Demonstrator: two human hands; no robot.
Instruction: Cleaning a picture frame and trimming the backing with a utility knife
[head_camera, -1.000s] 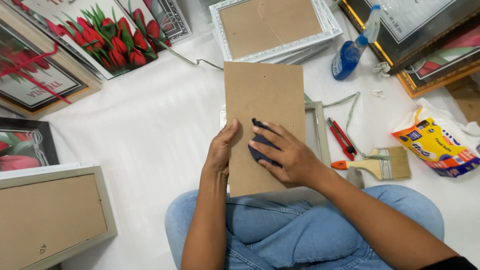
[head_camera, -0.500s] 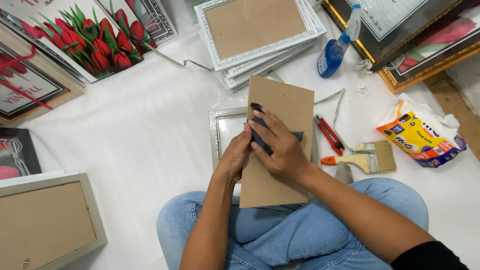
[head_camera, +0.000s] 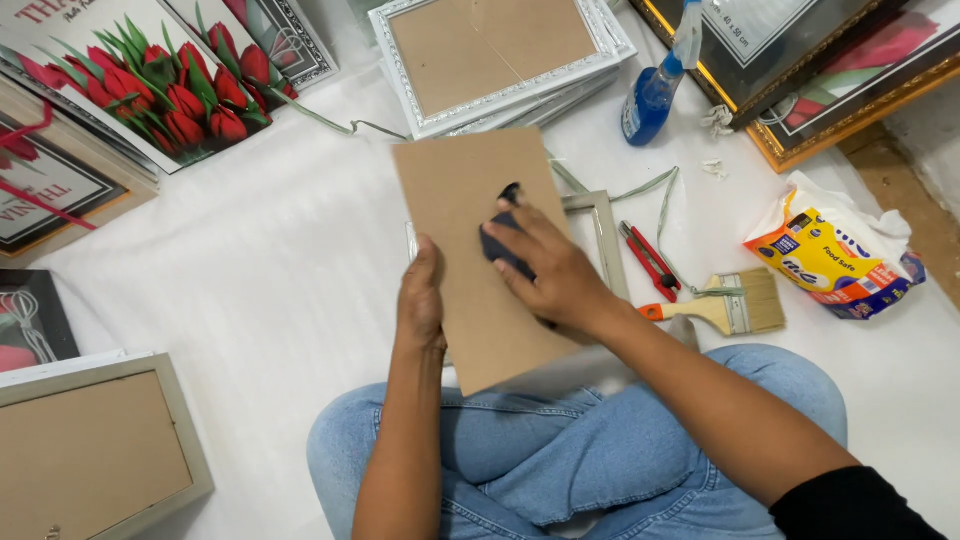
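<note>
Cardboard backing (head_camera: 470, 260) has swung leftward off the grey frame (head_camera: 600, 235); my left hand (head_camera: 420, 300) grips its edge, my right hand (head_camera: 555, 275) seemingly clamps a dark pad (head_camera: 500, 240).

A picture-framing workshop, worked on the floor: around the white floor sheet (head_camera: 250, 270) lie stacked white frames (head_camera: 500, 60), tulip prints (head_camera: 160, 90), gilt frames (head_camera: 830, 100), with a blue spray bottle (head_camera: 655, 90), paintbrush (head_camera: 725, 305) and red cutter (head_camera: 650, 262) beside it.

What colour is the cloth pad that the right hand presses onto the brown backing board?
Dark navy, nearly black: the cloth pad, seen in the head view.
</note>
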